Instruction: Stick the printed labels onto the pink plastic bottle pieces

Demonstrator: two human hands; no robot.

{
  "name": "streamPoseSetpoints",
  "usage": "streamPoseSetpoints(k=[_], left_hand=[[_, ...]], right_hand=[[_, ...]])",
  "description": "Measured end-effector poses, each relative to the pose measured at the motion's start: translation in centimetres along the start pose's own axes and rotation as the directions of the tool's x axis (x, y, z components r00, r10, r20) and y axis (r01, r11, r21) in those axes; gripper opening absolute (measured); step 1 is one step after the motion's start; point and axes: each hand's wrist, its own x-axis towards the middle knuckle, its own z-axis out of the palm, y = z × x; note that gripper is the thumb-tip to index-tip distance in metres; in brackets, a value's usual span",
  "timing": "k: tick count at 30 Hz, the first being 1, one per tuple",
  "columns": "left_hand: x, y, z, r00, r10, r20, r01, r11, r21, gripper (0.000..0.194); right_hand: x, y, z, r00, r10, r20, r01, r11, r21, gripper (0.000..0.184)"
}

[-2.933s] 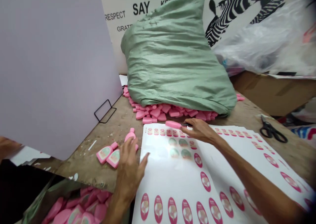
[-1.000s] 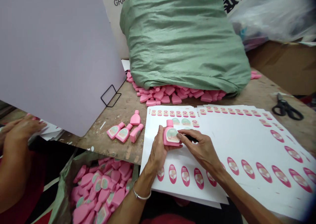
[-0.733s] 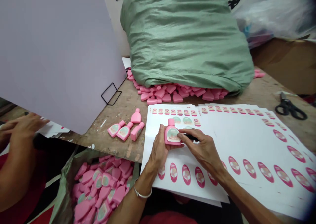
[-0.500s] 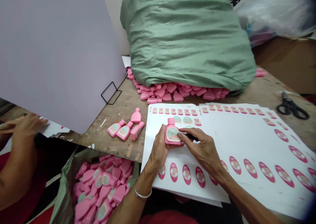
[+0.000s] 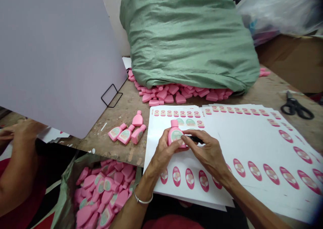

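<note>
My left hand [image 5: 164,151] is shut around a pink plastic bottle-shaped piece [image 5: 175,134], and its thumb lies across the piece's label. My right hand [image 5: 208,148] pinches a small black tool [image 5: 193,139], whose tip is against the front of the piece. Both hands hover over a stack of white sheets printed with pink oval labels [image 5: 234,138]. Left of the sheets, several pink pieces [image 5: 126,135] lie on the wooden table [image 5: 118,103]. Most of them show labels.
A large green woven sack [image 5: 189,37] sits on a heap of pink pieces [image 5: 174,96]. Black scissors [image 5: 296,108] lie at right. A lower bag [image 5: 103,195] holds more pieces. A co-worker's hand [image 5: 20,131] works behind a grey board [image 5: 55,57].
Since the earliest frame, the pink piece has gone from beside my right hand into my left hand, above the sheets. In the latest frames, my left thumb has slid over its label.
</note>
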Motion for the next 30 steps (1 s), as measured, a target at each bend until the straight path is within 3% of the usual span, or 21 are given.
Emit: streamPoseSetpoints(k=[6, 10, 12, 16, 19, 21, 23, 26, 28, 30], left_hand=[[-0.1, -0.1, -0.2, 0.998, -0.038, 0.044, 0.04, 0.998, -0.043, 0.036], [-0.3, 0.2, -0.5, 0.997, -0.06, 0.051, 0.063, 0.996, -0.061, 0.037], [-0.4, 0.4, -0.4, 0.996, -0.069, 0.057, 0.073, 0.995, -0.063, 0.038], [-0.9, 0.6, 0.3, 0.986, -0.098, 0.132, 0.101, 0.995, -0.015, 0.036], [-1.8, 0.8, 0.7, 0.969, -0.142, 0.204, 0.146, 0.989, -0.004, 0.041], [-2.4, 1.1, 0.3, 0.961, -0.194, 0.195, 0.202, 0.979, -0.022, 0.041], [-2.7, 1.5, -0.5, 0.972, -0.212, 0.102, 0.215, 0.976, -0.022, 0.036], [-2.4, 2.1, -2.6, 0.98, -0.121, -0.159, 0.138, 0.986, 0.095, 0.038], [-1.7, 2.4, -4.4, 0.942, -0.001, -0.335, 0.098, 0.957, 0.274, 0.045], [-0.9, 2.6, -6.6, 0.89, 0.155, -0.428, 0.095, 0.857, 0.506, 0.048]], right_hand=[[0.4, 0.3, -0.5, 0.999, -0.015, 0.05, 0.021, 0.992, -0.124, 0.028], [1.1, 1.1, -1.5, 1.0, -0.022, -0.008, 0.02, 0.973, -0.23, 0.042], [1.5, 1.1, -1.8, 0.999, 0.05, 0.004, -0.049, 0.988, -0.145, 0.049], [1.9, 0.3, -1.1, 0.969, 0.126, 0.211, -0.159, 0.976, 0.149, 0.068], [2.6, 0.6, -0.1, 0.955, 0.142, 0.261, -0.202, 0.954, 0.222, 0.057], [3.6, 1.9, -0.1, 0.959, 0.157, 0.237, -0.209, 0.954, 0.216, 0.049], [5.2, 4.1, -1.0, 0.972, 0.152, 0.18, -0.177, 0.975, 0.135, 0.048], [8.6, 7.8, -3.2, 0.981, 0.188, 0.053, -0.174, 0.964, -0.202, 0.046], [11.4, 10.0, -4.6, 0.965, 0.251, -0.078, -0.26, 0.873, -0.412, 0.048], [14.3, 11.6, -5.4, 0.931, 0.306, -0.2, -0.365, 0.783, -0.504, 0.056]])
